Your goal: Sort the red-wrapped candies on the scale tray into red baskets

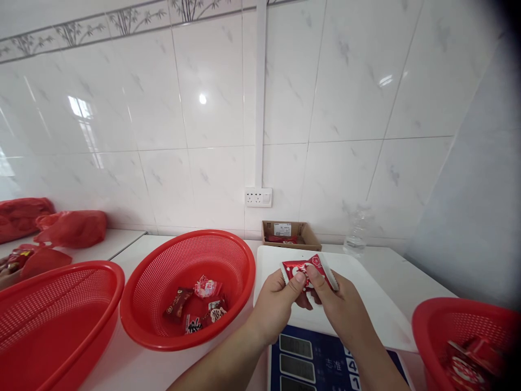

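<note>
A small red and white snack packet (315, 265) is pinched between my two hands, thumbs on its front. My left hand (274, 304) grips its left side. My right hand (337, 301) grips the right side, with its fingers curled behind. Both hands hover over a weighing scale's white pan (368, 279), above the blue display panel (325, 353). Left of the scale, a round red basket (163, 260) holds several wrapped snacks (207, 288). What is printed on the held packet is partly covered by my thumbs.
Another red basket (101, 277) is at the left and a third (431, 315), with red packets, at the right edge. Behind the scale are a small cardboard box (311, 237) and a clear plastic bottle (356, 236). Red bags (73, 228) lie at far left. A tiled wall (215, 179) bounds the back.
</note>
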Motion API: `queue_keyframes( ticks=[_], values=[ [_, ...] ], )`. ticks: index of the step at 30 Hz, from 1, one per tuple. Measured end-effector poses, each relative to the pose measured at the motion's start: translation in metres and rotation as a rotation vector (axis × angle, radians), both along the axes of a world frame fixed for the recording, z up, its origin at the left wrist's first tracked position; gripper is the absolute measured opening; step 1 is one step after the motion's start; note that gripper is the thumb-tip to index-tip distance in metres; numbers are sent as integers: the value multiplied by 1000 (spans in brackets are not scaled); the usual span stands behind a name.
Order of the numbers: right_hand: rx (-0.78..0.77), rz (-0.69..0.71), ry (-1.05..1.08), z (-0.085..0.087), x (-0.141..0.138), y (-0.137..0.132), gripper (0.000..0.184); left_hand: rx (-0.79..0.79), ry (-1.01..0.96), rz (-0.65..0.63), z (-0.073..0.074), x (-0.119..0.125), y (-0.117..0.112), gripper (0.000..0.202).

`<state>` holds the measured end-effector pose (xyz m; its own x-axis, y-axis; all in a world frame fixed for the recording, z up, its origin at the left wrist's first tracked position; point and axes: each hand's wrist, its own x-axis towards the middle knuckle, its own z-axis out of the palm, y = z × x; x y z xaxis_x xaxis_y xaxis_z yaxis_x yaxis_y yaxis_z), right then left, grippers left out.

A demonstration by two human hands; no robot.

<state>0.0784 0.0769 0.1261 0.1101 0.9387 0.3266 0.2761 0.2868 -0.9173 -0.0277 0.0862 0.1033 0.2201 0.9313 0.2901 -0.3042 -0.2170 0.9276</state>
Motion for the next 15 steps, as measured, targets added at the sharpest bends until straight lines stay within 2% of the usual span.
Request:
queue_keyframes(
  ticks=[15],
  values=[
    [25, 54, 43, -2, -2, 1, 42, -58, -62, -38, 1, 0, 1, 43]
  ],
)
